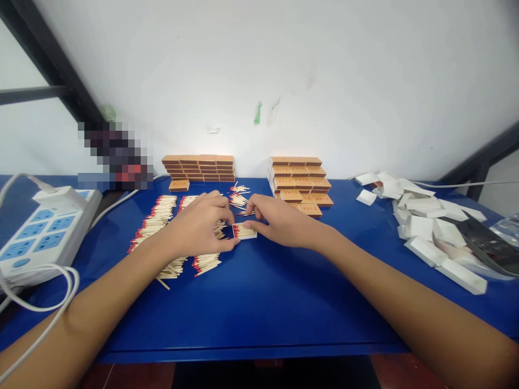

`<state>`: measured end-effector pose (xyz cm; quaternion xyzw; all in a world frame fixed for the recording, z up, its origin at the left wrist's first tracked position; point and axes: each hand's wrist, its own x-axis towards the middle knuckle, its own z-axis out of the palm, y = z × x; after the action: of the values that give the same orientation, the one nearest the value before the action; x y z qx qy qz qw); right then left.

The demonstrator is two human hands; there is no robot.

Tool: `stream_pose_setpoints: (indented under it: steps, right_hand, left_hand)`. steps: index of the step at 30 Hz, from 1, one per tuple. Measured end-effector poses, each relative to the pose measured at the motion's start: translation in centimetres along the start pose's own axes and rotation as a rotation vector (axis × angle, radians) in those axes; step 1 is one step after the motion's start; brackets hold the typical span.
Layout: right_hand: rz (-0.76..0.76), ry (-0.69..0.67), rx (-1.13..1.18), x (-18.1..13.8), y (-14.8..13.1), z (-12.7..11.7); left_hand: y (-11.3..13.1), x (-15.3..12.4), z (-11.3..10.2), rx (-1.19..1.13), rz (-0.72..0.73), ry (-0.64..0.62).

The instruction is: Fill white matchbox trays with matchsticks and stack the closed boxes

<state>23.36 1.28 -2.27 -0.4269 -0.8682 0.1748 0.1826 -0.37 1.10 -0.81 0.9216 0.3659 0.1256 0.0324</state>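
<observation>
A small white matchbox tray (245,231) holding red-tipped matches lies on the blue table (259,302). My left hand (201,226) is curled, and its thumb and fingers pinch the tray's left end. My right hand (279,219) presses its fingers against the tray's right side and upper edge. Rows of loose red-tipped matches (156,221) lie under and left of my left hand. A smaller heap of matches (238,199) sits just behind both hands.
Two stacks of orange matchboxes (199,167) (300,183) stand against the white wall. White empty trays (425,227) pile up at the right beside a dark plastic bag (488,243). A white power strip (44,229) with cables lies at the left edge.
</observation>
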Motion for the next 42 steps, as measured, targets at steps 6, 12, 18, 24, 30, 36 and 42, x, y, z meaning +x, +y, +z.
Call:
stream_pose_setpoints:
  steps: [6,12,18,24,30,36,42]
  right_hand:
    - [0.008,-0.03,-0.007,0.1,0.5,0.2]
    - [-0.011,-0.028,-0.024,-0.1,0.6,0.4]
    - [0.023,-0.056,-0.009,-0.1,0.0,0.0]
    - [-0.019,-0.094,-0.024,-0.2,0.0,-2.6]
    - [-0.058,-0.143,-0.042,-0.2,0.3,-2.1]
    - [-0.037,-0.178,-0.044,-0.3,-0.4,-1.6]
    - [-0.02,-0.222,-0.064,-0.5,-0.7,-1.7]
  left_hand:
    - [0.2,0.1,-0.1,0.001,-0.003,-0.009]
    - [0.1,0.0,-0.1,0.006,-0.007,-0.015]
    - [0.0,0.0,0.0,0.001,0.002,-0.005]
    - [0.0,0.0,-0.1,-0.005,0.009,-0.007]
    - [0.0,0.0,0.1,-0.015,0.011,0.006]
    - [0.0,0.0,0.3,-0.005,0.019,0.007]
    - [0.0,-0.1,0.1,0.001,0.017,0.005]
